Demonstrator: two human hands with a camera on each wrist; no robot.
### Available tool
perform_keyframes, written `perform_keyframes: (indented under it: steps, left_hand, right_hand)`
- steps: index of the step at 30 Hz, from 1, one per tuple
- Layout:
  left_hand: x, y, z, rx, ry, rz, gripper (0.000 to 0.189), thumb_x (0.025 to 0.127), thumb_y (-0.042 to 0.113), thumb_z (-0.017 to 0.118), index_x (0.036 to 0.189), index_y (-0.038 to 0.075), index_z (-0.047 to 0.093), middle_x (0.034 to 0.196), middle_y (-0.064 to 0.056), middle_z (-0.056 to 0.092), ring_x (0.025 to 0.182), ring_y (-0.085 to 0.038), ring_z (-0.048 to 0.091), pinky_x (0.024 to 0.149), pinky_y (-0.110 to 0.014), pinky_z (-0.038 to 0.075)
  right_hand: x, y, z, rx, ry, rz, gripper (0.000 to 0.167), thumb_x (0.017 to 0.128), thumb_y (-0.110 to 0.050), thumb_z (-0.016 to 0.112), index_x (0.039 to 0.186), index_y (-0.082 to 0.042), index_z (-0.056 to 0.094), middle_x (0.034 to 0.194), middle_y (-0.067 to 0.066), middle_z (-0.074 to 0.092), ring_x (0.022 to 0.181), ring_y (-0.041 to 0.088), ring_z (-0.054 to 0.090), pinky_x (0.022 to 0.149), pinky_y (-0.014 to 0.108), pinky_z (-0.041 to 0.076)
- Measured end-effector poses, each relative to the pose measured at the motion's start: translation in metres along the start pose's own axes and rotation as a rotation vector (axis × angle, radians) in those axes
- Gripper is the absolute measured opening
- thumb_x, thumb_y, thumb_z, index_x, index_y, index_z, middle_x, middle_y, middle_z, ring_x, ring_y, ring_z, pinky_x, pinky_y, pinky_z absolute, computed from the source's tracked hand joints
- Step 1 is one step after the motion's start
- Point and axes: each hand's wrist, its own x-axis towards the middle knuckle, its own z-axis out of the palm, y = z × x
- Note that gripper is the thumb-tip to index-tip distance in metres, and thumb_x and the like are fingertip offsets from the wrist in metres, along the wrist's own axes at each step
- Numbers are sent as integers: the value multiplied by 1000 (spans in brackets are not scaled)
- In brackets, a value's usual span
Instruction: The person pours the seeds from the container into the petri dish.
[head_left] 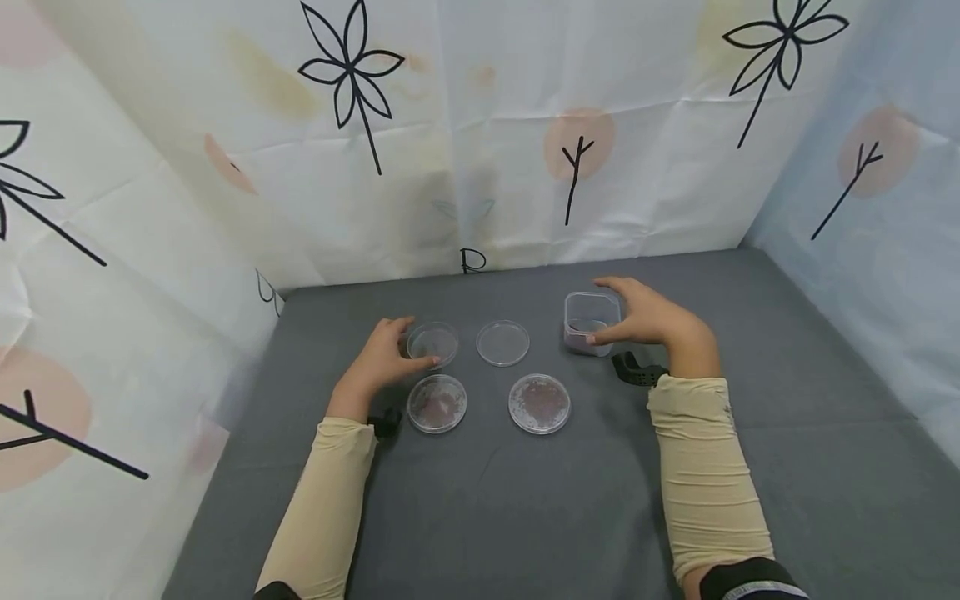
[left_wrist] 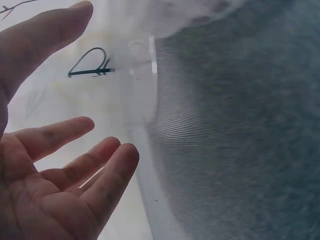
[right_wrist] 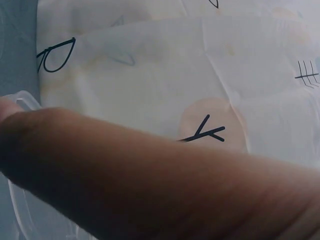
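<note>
My left hand [head_left: 382, 354] is spread beside a clear round dish [head_left: 432, 340], its thumb over the near rim. In the left wrist view the fingers [left_wrist: 107, 182] are parted, with nothing between them. My right hand [head_left: 647, 317] reaches around the right side of a clear square plastic container [head_left: 592, 307]. Its thumb lies at the container's near edge and its fingers extend past the far corner; contact is unclear. Something dark lies low inside the container. In the right wrist view a finger or thumb covers much of the container's rim [right_wrist: 20, 210].
Another clear round dish [head_left: 502, 343] lies between the hands. Nearer stand two round dishes with brownish-red contents, one on the left [head_left: 437, 404] and one on the right [head_left: 540, 404]. White patterned cloth [head_left: 510, 200] borders the grey table [head_left: 510, 517] at the back and sides.
</note>
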Motion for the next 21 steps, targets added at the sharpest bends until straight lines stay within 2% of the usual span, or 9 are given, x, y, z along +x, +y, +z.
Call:
perform_keyframes:
  steps: [4,8,11,13,17,21]
  left_hand:
    - [3,-3,2,39,-1,0,95,92,36,84,163,-3,35,149,-31,42,111,-37,55,97,-56,51]
    - [5,-6,6,47,-14,-2,94,93,38,84,162,-4,36,152,-31,42,123,-41,55,106,-59,49]
    - [6,-8,7,53,-24,4,92,93,39,83,161,-6,39,155,-31,43,138,-45,51,114,-62,45]
    - [6,-9,7,58,-23,12,90,94,39,82,159,-7,41,156,-32,45,142,-47,48,115,-62,44]
    - [6,-10,7,65,-28,16,89,94,39,81,159,-8,41,154,-32,47,141,-48,49,114,-63,44]
    - [6,-11,8,48,-34,23,90,94,37,82,159,-9,40,147,-32,51,131,-46,56,108,-61,49]
  right_hand:
    - [-2,1,0,51,-20,26,106,90,-36,87,169,-4,22,171,29,24,155,53,27,117,71,36]
    - [-1,3,0,76,-30,34,102,92,-26,84,169,-2,21,171,31,25,152,55,32,113,70,41]
    - [1,7,2,76,-42,42,102,92,-22,83,169,0,20,171,31,24,151,56,34,113,69,42]
    - [3,9,3,77,-48,46,103,92,-21,83,169,1,18,171,32,23,150,57,34,112,69,43]
    - [5,14,6,95,-45,49,101,92,-20,83,168,3,20,171,31,24,150,57,34,113,69,43]
    - [7,16,8,99,-35,43,95,93,-18,82,166,4,25,168,31,29,150,57,35,112,68,44]
